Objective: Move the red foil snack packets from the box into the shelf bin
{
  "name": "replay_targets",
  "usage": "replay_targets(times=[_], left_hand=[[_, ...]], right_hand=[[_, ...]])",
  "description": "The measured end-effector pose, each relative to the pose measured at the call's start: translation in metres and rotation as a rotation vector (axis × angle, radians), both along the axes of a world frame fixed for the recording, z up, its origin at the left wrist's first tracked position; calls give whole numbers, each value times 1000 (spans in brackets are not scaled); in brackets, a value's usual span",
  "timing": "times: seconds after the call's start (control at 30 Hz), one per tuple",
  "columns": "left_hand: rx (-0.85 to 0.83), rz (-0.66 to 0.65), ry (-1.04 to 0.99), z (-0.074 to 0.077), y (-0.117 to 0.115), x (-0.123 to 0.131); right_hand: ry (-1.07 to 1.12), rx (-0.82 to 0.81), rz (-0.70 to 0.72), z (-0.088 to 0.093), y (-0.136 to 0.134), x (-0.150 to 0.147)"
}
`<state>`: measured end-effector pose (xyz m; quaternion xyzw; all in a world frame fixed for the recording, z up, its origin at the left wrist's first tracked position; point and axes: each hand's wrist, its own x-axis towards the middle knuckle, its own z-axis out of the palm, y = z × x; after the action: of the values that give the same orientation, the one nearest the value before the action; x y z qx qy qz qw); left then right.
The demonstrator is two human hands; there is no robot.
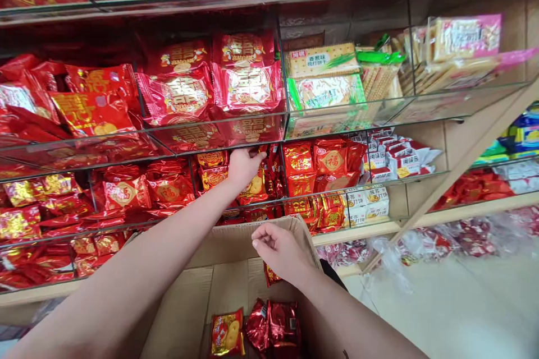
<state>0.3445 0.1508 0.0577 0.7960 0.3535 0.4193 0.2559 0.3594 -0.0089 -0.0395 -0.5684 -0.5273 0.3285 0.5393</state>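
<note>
My left hand [245, 168] reaches into a middle shelf bin among red and gold snack packets [255, 186]; its fingers are partly hidden by the shelf edge, and whether they grip a packet cannot be made out. Above the right side of an open cardboard box [196, 291], my right hand [273, 247] has its fingers curled together, with nothing visible in them. Inside the box lie a red and yellow packet [227, 332] and shiny dark red packets [283, 322]. Another small red packet [270, 275] shows just beneath my right hand.
Glass-fronted shelves [219, 139] hold red packets on the left and centre. Green and cream cracker packs [322, 60] and white packets [406, 157] sit to the right. A slanted wooden shelf side [463, 162] and plastic-wrapped goods [471, 235] are at the right.
</note>
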Motion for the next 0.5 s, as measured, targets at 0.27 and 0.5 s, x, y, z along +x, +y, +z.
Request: replay_targets(times=[0.27,0.5], left_hand=[[68,93,172,3,1,12],[61,107,201,9,-6,9]], right_hand=[[-177,8,68,-4,-1,2],[-258,35,94,-4,-2,5]])
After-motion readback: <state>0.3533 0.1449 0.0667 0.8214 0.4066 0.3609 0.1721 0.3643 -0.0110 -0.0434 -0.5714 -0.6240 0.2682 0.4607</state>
